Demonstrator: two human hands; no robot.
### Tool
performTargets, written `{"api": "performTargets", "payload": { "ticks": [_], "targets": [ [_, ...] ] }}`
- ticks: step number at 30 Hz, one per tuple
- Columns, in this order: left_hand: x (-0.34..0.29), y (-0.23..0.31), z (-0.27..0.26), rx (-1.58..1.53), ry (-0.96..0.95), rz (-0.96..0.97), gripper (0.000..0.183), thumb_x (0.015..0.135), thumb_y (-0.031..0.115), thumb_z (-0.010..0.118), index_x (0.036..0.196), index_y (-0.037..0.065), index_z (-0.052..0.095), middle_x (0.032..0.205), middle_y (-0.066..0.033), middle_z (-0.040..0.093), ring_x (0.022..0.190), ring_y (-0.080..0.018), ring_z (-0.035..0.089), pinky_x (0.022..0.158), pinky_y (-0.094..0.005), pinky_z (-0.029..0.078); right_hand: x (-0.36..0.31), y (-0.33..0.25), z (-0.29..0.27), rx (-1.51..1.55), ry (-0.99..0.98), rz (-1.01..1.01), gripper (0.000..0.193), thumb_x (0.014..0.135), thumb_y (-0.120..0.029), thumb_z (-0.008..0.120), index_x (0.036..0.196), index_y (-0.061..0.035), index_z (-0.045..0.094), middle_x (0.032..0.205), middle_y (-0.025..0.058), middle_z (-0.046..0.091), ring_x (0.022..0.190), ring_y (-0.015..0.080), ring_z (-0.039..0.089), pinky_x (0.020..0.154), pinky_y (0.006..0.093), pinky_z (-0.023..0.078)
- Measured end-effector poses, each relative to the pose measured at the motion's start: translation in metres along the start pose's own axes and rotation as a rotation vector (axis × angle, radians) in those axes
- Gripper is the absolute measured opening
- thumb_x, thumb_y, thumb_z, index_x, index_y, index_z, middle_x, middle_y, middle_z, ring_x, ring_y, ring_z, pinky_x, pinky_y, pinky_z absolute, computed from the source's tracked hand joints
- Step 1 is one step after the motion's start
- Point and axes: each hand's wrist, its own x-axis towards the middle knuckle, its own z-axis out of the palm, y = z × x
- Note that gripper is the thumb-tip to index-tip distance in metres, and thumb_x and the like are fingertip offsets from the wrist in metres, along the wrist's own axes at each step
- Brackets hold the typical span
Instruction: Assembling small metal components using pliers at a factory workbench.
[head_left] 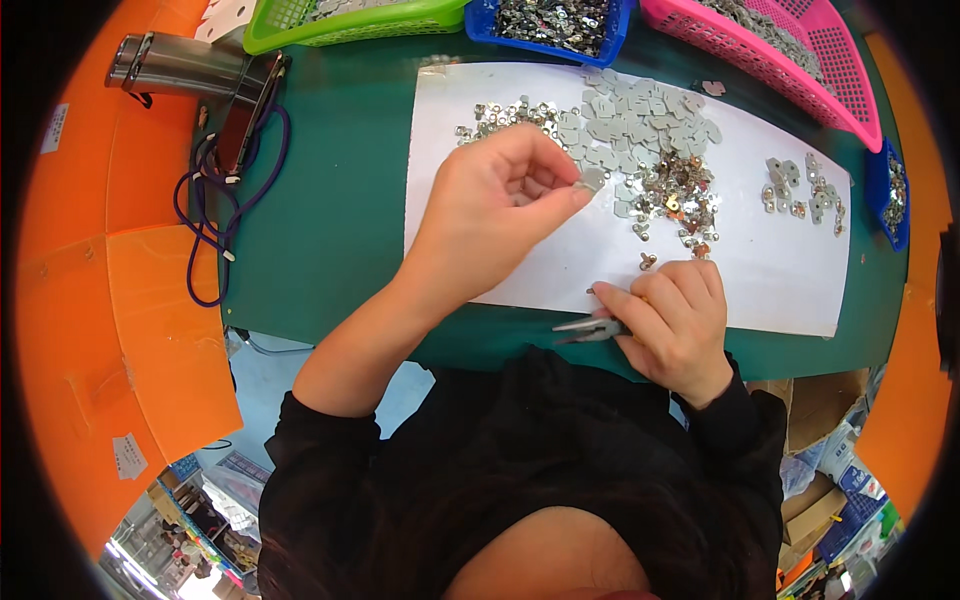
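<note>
My left hand is raised over the white sheet, thumb and forefinger pinching a small flat grey plate. Close to the sheet's front edge, my right hand is closed round a pair of pliers, whose slim metal jaws point left, slightly apart. A tiny dark bit shows at the right forefinger's tip, too small to name. Beyond my hands spreads a pile of grey plates. Small shiny metal fittings are heaped at its near side, and more metal fittings lie behind my left hand.
Along the far edge stand a green basket, a blue tray and a pink basket, all holding small parts. Several assembled-looking pieces lie at right. A steel tumbler and purple cord are at left.
</note>
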Motion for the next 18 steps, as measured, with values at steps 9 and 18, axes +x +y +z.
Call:
{"api": "performTargets", "payload": {
  "ticks": [9, 18],
  "targets": [
    [-0.019, 0.0, -0.002, -0.419, -0.084, -0.178, 0.03, 0.087, 0.005, 0.068, 0.116, 0.001, 0.061, 0.083, -0.0021, 0.063, 0.071, -0.0089, 0.061, 0.063, -0.0211, 0.048, 0.004, 0.002, -0.006, 0.108, -0.032, 0.05, 0.042, 0.054, -0.008, 0.071, 0.096, -0.0125, 0.07, 0.081, 0.0018, 0.054, 0.079, 0.0237, 0.053, 0.071, 0.0368, 0.039],
    [-0.026, -0.006, -0.004, -0.495, -0.062, -0.21, 0.025, 0.089, 0.006, 0.067, 0.112, 0.0, 0.06, 0.085, -0.0085, 0.067, 0.074, -0.0131, 0.065, 0.064, -0.0234, 0.05, 0.01, 0.005, -0.002, 0.011, -0.037, 0.037, 0.043, 0.054, -0.006, 0.069, 0.096, -0.013, 0.069, 0.082, 0.0013, 0.055, 0.08, 0.0232, 0.053, 0.073, 0.0365, 0.04]
  ]
}}
